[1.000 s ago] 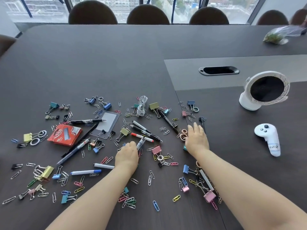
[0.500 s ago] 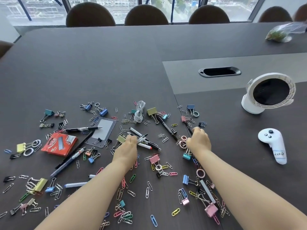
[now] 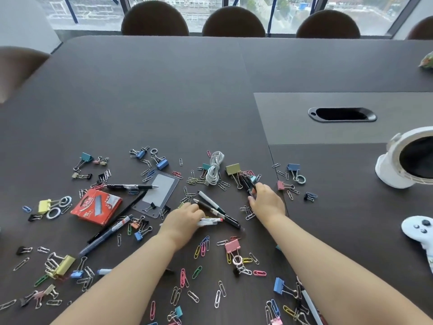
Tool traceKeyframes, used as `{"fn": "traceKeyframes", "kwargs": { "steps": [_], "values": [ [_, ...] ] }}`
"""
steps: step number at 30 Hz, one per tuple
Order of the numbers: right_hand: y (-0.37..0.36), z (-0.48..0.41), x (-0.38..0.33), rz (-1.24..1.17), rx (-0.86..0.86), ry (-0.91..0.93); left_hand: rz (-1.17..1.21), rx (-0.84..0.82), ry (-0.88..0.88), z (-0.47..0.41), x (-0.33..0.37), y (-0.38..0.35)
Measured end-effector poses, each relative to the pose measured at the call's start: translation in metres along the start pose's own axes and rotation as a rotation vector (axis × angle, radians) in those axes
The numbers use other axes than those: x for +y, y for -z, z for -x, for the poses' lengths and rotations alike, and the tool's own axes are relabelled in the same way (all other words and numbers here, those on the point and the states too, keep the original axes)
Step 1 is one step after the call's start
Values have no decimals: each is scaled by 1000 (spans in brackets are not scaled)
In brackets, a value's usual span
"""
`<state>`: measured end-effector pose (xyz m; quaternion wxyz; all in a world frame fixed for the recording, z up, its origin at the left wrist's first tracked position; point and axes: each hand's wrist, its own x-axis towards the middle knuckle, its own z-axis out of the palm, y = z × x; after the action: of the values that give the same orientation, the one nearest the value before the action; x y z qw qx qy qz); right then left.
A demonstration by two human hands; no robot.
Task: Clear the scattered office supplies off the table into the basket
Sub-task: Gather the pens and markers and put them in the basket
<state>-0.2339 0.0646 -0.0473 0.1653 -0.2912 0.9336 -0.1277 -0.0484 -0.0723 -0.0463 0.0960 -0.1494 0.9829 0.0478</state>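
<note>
Left hand (image 3: 181, 219) curls round a white pen (image 3: 210, 222) below the cable (image 3: 214, 168); right hand (image 3: 267, 201) pinches a black pen (image 3: 245, 182); best lift both level.

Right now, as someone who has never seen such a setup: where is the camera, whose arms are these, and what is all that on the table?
There is no machine here: these are a person's two bare arms, seen by one wide-angle camera worn on the head, looking forward and down. The dark table is strewn with paper clips, binder clips, pens, a red packet, a clear badge holder and a coiled white cable. The left hand curls round a white pen; the right hand pinches a black pen. At the right are a white controller and a white round object; I cannot tell whether that is the basket.
</note>
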Motion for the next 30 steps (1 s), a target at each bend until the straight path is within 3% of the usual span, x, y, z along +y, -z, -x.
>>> {"fn": "traceKeyframes", "kwargs": {
  "steps": [11,18,26,30],
  "values": [
    [0,24,-41,-152,-191,88,374,52,245,31,-30,4],
    [-14,40,-67,84,-140,259,664,12,194,64,-46,2],
    [-40,36,-74,145,-13,268,581,39,83,72,-62,-6],
    [-48,31,-72,208,86,379,420,92,31,79,-66,-9]
  ]
}}
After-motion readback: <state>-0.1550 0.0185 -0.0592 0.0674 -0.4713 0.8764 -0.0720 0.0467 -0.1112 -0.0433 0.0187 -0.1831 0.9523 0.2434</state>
